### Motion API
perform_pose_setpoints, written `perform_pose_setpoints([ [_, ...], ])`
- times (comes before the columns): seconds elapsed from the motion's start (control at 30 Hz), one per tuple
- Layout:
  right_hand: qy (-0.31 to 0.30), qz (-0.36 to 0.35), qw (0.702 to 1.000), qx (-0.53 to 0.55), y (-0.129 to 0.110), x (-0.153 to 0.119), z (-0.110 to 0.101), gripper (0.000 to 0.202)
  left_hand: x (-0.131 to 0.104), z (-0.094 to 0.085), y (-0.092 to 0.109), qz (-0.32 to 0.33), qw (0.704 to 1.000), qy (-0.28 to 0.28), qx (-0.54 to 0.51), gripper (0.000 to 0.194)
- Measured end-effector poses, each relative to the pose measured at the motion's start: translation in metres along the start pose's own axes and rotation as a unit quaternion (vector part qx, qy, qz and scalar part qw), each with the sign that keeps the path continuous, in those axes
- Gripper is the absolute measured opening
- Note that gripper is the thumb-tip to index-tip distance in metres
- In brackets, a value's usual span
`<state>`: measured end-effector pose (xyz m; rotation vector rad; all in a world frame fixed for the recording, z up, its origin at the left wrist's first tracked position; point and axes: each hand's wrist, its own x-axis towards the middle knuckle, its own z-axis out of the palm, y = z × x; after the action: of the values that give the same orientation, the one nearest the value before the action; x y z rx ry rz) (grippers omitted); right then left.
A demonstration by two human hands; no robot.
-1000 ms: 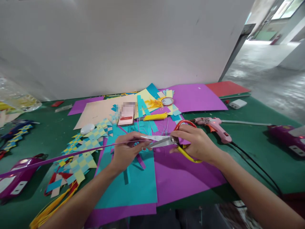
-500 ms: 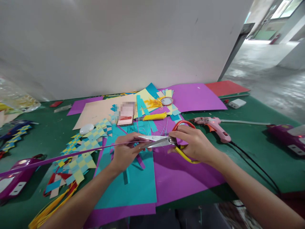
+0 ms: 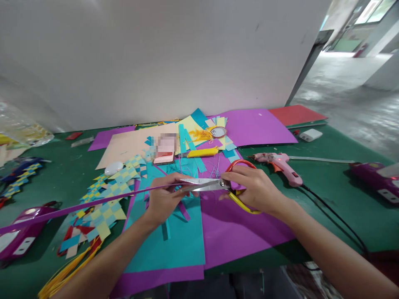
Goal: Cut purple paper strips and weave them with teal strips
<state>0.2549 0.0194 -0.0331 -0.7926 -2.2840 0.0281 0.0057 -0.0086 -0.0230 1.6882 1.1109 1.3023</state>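
My left hand (image 3: 163, 199) pinches a long purple paper strip (image 3: 93, 202), which stretches away to the left edge. In my right hand (image 3: 255, 189) are scissors (image 3: 212, 185) with one red and one yellow handle loop. Their blades point left and reach my left fingers, where the strip's end lies; the exact contact is hidden. Below both hands lie a teal sheet (image 3: 174, 249) and a purple sheet (image 3: 230, 236), with cut purple and teal strips on the teal one.
A pink glue gun (image 3: 282, 164) with a black cord lies right. Behind are a phone (image 3: 165, 151), a yellow-handled cutter (image 3: 202, 153) and a tape roll (image 3: 218, 132). Woven paper pieces (image 3: 115, 203) and yellow tassels (image 3: 67, 274) lie left, near a purple device (image 3: 28, 232).
The scissor blades have come closer together at my left fingertips. Both hands have stayed nearly in place.
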Motion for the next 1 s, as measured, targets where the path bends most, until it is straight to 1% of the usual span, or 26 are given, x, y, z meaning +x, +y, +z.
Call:
perform_pose_setpoints([
  [0.17, 0.011, -0.007, 1.000, -0.018, 0.000, 0.000, 0.000, 0.035, 0.000, 0.001, -0.001, 0.011, 1.000, 0.017, -0.007, 0.008],
  [0.37, 0.007, -0.005, 0.999, -0.031, 0.001, -0.001, 0.000, 0.035, 0.001, 0.003, 0.004, -0.003, 1.000, 0.020, 0.004, 0.008],
  [0.47, 0.007, -0.006, 0.999, -0.033, 0.002, -0.001, 0.000, 0.031, 0.001, 0.004, 0.005, -0.011, 1.000, 0.024, 0.011, 0.007],
  [0.53, 0.007, -0.009, 0.999, -0.036, 0.002, -0.002, 0.000, 0.025, 0.001, 0.004, 0.006, -0.020, 0.999, 0.027, 0.018, 0.003],
  [0.63, 0.014, -0.010, 0.999, -0.040, 0.001, -0.001, -0.002, 0.015, 0.001, 0.004, 0.007, -0.029, 0.999, 0.026, 0.027, 0.004],
  [0.7, 0.017, 0.020, 1.000, -0.017, -0.001, 0.001, -0.004, 0.014, 0.002, 0.005, 0.007, -0.033, 0.999, 0.022, 0.013, 0.004],
  [0.8, 0.001, 0.121, 0.990, 0.067, -0.006, 0.007, -0.008, 0.031, 0.002, 0.006, 0.008, -0.042, 0.998, 0.020, -0.033, 0.003],
  [0.9, -0.029, 0.222, 0.955, 0.196, -0.013, 0.013, -0.010, 0.040, 0.002, 0.009, 0.010, -0.049, 0.998, 0.003, -0.036, 0.002],
  [0.93, -0.036, 0.241, 0.938, 0.247, -0.016, 0.014, -0.009, 0.039, 0.002, 0.010, 0.010, -0.051, 0.998, -0.004, -0.031, 0.003],
  [1.0, -0.039, 0.254, 0.906, 0.337, -0.022, 0.015, -0.005, 0.034, 0.001, 0.012, 0.010, -0.049, 0.998, -0.010, -0.032, 0.007],
])
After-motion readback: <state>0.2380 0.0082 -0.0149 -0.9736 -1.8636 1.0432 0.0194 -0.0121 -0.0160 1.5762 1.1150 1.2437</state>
